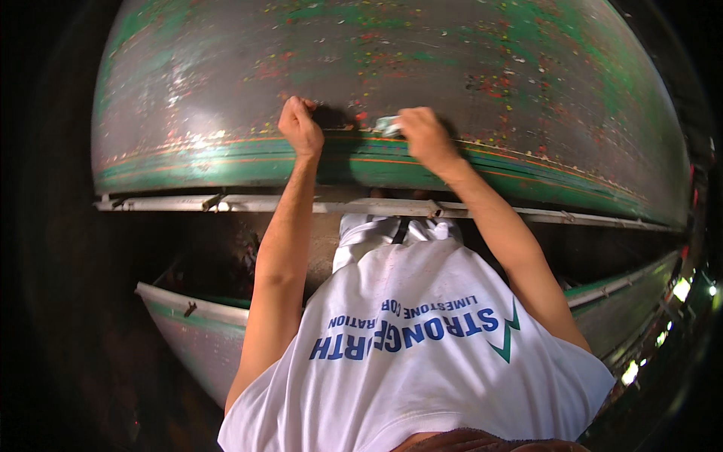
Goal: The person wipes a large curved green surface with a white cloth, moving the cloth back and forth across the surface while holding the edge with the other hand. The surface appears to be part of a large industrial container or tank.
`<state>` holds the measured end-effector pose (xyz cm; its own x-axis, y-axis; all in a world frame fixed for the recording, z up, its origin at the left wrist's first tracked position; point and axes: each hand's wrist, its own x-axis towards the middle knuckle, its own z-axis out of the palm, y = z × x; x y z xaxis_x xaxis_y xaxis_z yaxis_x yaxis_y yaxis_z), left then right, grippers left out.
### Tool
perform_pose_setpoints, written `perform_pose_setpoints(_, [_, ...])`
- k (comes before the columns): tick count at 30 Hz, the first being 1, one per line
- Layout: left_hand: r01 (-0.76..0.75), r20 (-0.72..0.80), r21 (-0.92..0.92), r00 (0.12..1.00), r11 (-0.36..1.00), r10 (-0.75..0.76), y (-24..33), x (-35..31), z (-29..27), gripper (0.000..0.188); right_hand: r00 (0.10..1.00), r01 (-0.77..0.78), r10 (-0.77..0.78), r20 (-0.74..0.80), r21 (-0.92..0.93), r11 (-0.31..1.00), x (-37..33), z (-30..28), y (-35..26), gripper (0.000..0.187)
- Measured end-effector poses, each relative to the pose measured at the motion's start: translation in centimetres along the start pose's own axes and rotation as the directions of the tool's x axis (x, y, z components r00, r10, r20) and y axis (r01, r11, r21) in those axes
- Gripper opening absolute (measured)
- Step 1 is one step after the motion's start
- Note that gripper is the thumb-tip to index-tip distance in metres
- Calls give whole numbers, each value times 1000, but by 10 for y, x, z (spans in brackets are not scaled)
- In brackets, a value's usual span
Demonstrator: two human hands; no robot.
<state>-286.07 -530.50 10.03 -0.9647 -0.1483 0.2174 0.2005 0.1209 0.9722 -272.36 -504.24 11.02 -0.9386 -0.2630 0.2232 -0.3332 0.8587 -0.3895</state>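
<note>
A long, worn tabletop [226, 83], grey-brown with green patches and coloured specks, spreads ahead of me. My left hand [301, 129] is closed in a fist just over its near part; what the fingers hold, if anything, is hidden. To the right, my right hand [428, 137] pinches a small crumpled whitish-green wad [388, 126], perhaps cloth or paper, at the table surface. Green bands with thin orange lines [361, 160] run along the near side, below both hands.
A pale metal rail [263, 203] with small fittings runs along the table's near edge, between it and my body. Behind me stands another similar table [192, 324], its rail showing on both sides of me. Bright lights [681, 289] show at the far right.
</note>
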Motion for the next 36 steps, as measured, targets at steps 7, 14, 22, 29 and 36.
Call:
perform_pose_setpoints(7, [-135,143,209,984,969,106,2,-2,2,44,554,-821,677,-485,-186,539,-137,-103,109,24])
perform_pose_setpoints(14, [-109,99,244,991,964,87,-5,-2,0,51,941,-338,337,26,143,930,-22,1,-36,20])
perform_pose_setpoints(22, [-122,179,345,982,931,63,-4,-3,2,53,961,-265,272,40,-132,955,-65,-93,162,19])
perform_pose_setpoints(29, [-179,209,394,973,902,102,3,-4,7,53,803,-563,483,-351,-177,807,-58,-100,219,15])
perform_pose_setpoints(36, [-173,222,497,973,850,68,6,-4,12,52,996,-40,38,86,28,999,-17,-97,173,11])
